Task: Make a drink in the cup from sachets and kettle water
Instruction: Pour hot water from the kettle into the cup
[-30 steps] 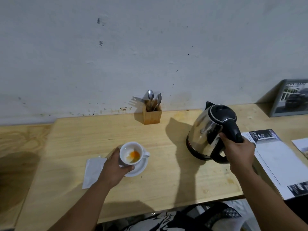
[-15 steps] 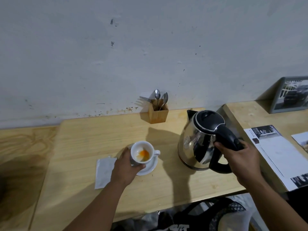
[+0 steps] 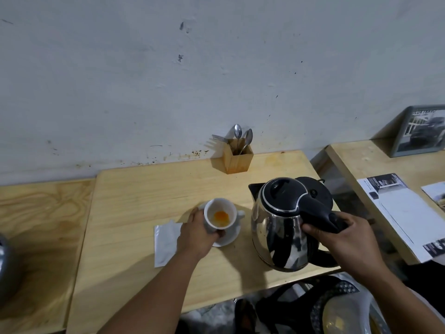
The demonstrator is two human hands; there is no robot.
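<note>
A white cup (image 3: 220, 216) with orange powder at its bottom stands on a white saucer (image 3: 230, 238) in the middle of the wooden table (image 3: 134, 208). My left hand (image 3: 196, 235) grips the cup's left side. A steel kettle (image 3: 284, 227) with a black lid is lifted just right of the cup, its spout facing the cup. My right hand (image 3: 342, 239) is closed around the kettle's black handle. A white sachet (image 3: 165, 239) lies flat on the table, left of my left hand.
A wooden holder (image 3: 237, 156) with spoons and a fork stands at the wall behind the cup. A second table (image 3: 366, 157) on the right carries a framed picture (image 3: 420, 130) and printed papers (image 3: 404, 210). A black bag (image 3: 301, 307) lies below the front edge.
My right hand has carried the kettle leftward, from the table's right part to just beside the cup. My left hand has kept its hold on the cup.
</note>
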